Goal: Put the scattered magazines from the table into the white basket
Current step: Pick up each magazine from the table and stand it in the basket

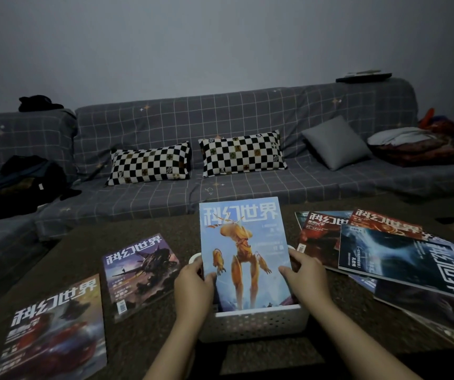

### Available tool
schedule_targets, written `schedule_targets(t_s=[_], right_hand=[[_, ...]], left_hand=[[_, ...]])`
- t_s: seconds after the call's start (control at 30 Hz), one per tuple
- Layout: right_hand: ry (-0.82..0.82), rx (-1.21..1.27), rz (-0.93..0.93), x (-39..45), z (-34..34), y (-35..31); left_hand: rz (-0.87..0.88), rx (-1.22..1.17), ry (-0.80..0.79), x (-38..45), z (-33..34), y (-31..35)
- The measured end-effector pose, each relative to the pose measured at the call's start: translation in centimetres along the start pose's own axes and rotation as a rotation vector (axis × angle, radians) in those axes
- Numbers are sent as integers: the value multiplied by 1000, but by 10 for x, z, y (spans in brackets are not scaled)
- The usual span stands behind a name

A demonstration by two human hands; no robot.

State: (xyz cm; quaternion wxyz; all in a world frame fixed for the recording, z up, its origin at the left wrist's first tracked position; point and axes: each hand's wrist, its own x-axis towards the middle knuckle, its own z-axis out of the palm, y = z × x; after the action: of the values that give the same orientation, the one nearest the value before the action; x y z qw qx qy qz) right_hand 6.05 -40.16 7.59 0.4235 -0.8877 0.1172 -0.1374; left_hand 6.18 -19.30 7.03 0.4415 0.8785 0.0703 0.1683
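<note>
Both hands grip the blue magazine (243, 253) by its side edges, left hand (193, 287) and right hand (306, 278) with fingers curled round it, thumbs on the cover. Held upright, its lower edge sits inside the white basket (253, 323), probably so it slides in on end. Two magazines (138, 272) lie flat on the tabletop (149, 338) to the left, and an overlapping pile (401, 256) to the right waits its turn.

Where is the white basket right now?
The white basket sits low at centre on the table, behind both hands, the blue magazine standing in it, between loose magazines either side.
</note>
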Motion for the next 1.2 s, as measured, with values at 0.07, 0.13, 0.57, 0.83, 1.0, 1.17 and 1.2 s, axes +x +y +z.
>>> schedule_targets(t_s=[0.07,0.13,0.57,0.83,1.0,1.17,1.2], right_hand=[[-8,1,19,0,1,1],[-18,-11,40,2,2,2],[-39,-143,36,6,8,3],[-43,-23,34,-4,5,-5],[139,221,-61,-24,7,-17],[4,315,-193,-38,31,-43],[-26,331,-218,-39,38,-50]], left_hand=[[-15,6,1,-1,0,2],[-30,31,-10,0,1,5],[-133,-70,-84,-10,6,18],[-70,-191,-152,-12,-10,13],[-88,-320,-87,-14,-16,10],[-92,-360,-10,-7,-37,7],[-90,-361,3,-5,-43,4]])
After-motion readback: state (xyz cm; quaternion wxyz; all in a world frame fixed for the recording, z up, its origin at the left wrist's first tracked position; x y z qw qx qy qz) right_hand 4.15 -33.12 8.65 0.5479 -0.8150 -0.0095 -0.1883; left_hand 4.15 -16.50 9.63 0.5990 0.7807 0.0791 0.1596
